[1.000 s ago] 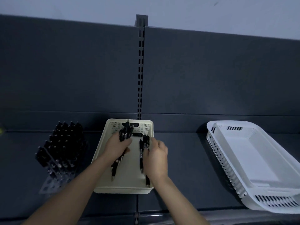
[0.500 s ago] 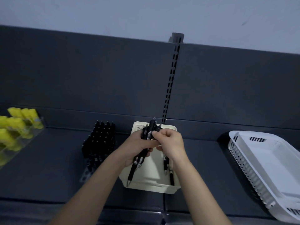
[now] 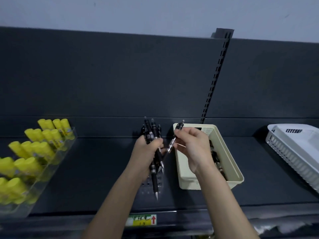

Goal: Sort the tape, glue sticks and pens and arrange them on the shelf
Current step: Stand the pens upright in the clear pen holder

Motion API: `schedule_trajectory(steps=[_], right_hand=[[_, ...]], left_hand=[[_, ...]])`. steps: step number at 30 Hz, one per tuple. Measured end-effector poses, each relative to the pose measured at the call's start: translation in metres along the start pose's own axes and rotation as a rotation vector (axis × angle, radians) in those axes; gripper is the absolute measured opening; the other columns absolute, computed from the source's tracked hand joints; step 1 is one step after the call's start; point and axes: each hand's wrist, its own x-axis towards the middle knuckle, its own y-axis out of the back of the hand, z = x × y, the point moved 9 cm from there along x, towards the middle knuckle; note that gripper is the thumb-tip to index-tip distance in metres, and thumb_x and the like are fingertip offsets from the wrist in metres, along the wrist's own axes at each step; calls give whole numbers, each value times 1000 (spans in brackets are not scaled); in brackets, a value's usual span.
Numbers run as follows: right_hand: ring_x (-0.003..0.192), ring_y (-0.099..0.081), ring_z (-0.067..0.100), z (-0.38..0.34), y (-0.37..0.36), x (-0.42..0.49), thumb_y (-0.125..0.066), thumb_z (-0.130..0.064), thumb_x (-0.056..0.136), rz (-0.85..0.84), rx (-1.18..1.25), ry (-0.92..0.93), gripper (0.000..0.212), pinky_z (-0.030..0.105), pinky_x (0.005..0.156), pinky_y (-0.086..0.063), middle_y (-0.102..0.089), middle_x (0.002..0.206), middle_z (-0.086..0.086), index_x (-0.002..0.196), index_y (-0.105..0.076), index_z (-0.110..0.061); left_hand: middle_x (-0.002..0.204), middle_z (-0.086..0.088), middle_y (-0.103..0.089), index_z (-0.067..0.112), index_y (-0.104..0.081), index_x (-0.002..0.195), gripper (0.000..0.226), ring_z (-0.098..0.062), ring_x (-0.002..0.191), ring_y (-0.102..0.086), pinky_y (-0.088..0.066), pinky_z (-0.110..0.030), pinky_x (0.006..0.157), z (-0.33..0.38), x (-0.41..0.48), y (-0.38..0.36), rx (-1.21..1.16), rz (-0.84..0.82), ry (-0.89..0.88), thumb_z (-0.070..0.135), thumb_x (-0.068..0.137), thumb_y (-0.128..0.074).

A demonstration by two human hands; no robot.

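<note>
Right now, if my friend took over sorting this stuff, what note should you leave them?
The left-hand grip holds a bundle of black click pens; the right-hand grip pinches one more black pen.
Done: yellow glue sticks stand in a clear plastic tray, some pens stand in the clear holed rack.
Left: rack the held pens and the dark pens lying in the cream plastic basket.
No tape in view.

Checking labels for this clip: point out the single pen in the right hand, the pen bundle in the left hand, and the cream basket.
single pen (image 3: 171,144), head view, clear lower barrel.
pen bundle (image 3: 152,132), head view, black barrels sticking up.
cream basket (image 3: 188,184), head view, bare near wall.
</note>
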Motion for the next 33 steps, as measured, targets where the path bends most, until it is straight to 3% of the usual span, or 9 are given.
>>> schedule_trajectory(steps=[3, 7, 11, 14, 18, 20, 23, 28, 33], right_hand=[[63, -51, 18, -7, -19, -9, -66, -3, 83, 11, 25, 89, 24, 24, 57, -49, -47, 67, 11, 64, -53, -11], [62, -49, 16, -3, -30, -22, -66, -3, 84, 82, 36, 167, 23, 23, 57, -49, -46, 66, 10, 66, -53, -10], [57, -53, 9, 20, -9, -28, -64, -3, 86, 234, 165, 116, 26, 20, 57, -52, -47, 60, 2, 65, -51, -12], [63, -51, 15, 30, 7, -29, -66, -3, 84, 341, 12, 141, 21, 23, 62, -55, -48, 62, 4, 68, -55, -9], [64, -49, 15, 33, -3, -24, -69, -5, 82, 284, -330, 230, 24, 33, 69, -51, -52, 60, -3, 64, -56, -15], [63, -52, 11, 36, -12, -23, -71, -9, 81, 233, -475, 265, 22, 22, 67, -46, -57, 61, -7, 66, -59, -19], [60, -52, 4, 39, -24, -24, -73, -12, 80, 168, -616, 315, 17, 7, 59, -41, -60, 63, -10, 72, -61, -21], [62, -56, 8, 41, -34, -19, -74, -16, 80, 91, -729, 347, 14, 14, 62, -44, -61, 64, -9, 73, -63, -21], [53, -48, 0, 43, -38, -15, -76, -16, 78, 64, -739, 349, 30, 8, 56, -39, -57, 57, -12, 61, -54, -28]], left_hand=[[76, -6, -66, 4, -57, 94, 9, -23, 73, -72, -57, -32, 62, 16, -5, 30, -58, 82, -82, 7, 86, -61], [82, -7, -64, 5, -56, 93, 7, -21, 80, -73, -56, -25, 62, 14, -12, 71, -253, 228, -103, 9, 89, -61], [83, -12, -64, 0, -57, 84, 8, -22, 80, -74, -57, -26, 59, -30, -14, 105, -568, 376, 107, 3, 92, -57], [91, -20, -64, -4, -59, 86, 8, -24, 84, -71, -56, -29, 59, -66, -18, 114, -684, 411, 293, -4, 91, -53], [109, -22, -59, -1, -58, 105, 17, -29, 101, -65, -55, -36, 66, -95, -25, 122, -676, 443, 344, -7, 91, -50], [111, -19, -57, 4, -58, 100, 16, -29, 102, -63, -55, -40, 68, -100, -27, 126, -659, 468, 325, -8, 89, -54], [105, -19, -58, 4, -59, 92, 13, -28, 98, -64, -55, -40, 70, -102, -26, 128, -657, 479, 307, -8, 88, -57], [84, -14, -67, 2, -61, 88, 10, -23, 78, -72, -56, -32, 63, -107, -31, 121, -568, 451, 295, -6, 83, -66], [78, -12, -72, 5, -61, 88, 12, -20, 71, -73, -56, -25, 53, -101, -33, 122, -531, 470, 228, -5, 83, -66]])
